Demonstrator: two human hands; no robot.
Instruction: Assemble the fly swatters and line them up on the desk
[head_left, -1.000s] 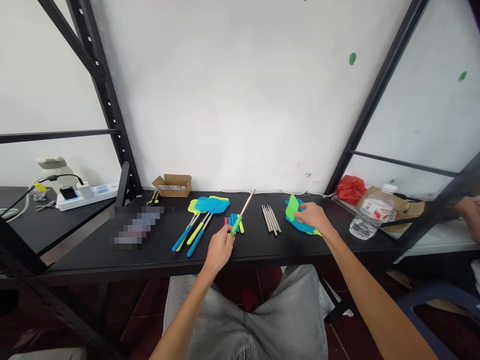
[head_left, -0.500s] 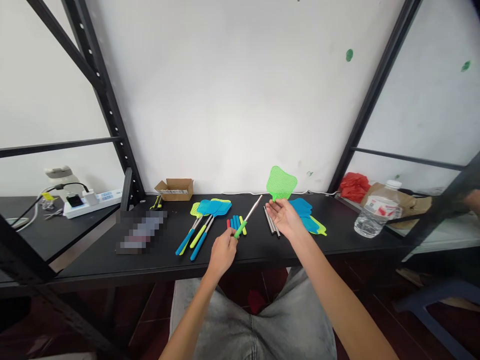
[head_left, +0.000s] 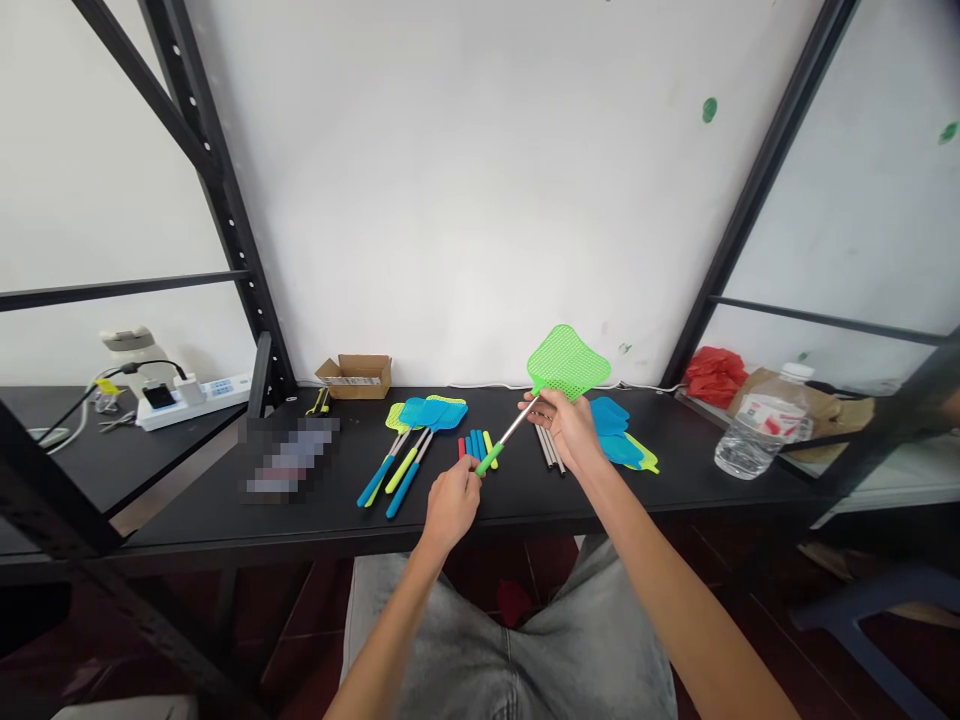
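My left hand [head_left: 453,500] is closed round the green grip of a fly swatter handle [head_left: 517,424], whose metal rod slants up to the right. Between the fingers of my right hand [head_left: 568,425] is the base of a green fly swatter head [head_left: 568,360]. The rod's upper end meets the head's base at my right fingertips; whether it sits inside the base is hidden. Several coloured grips [head_left: 477,444] lie just beyond my left hand. Bare metal rods [head_left: 550,450] rest beside my right hand, with blue swatter heads [head_left: 611,415] and a yellow-green one [head_left: 643,456] to their right.
Several whole fly swatters [head_left: 409,455] lie on the black table [head_left: 315,528] at left. Behind them stands an open cardboard box [head_left: 355,377]. A power strip [head_left: 191,400] is at far left; a large water bottle [head_left: 763,425] and a red bag [head_left: 715,375] are at right.
The green head has tilted and come down to the rod's end, where there was a gap before. My right fingers have closed in around the joint.
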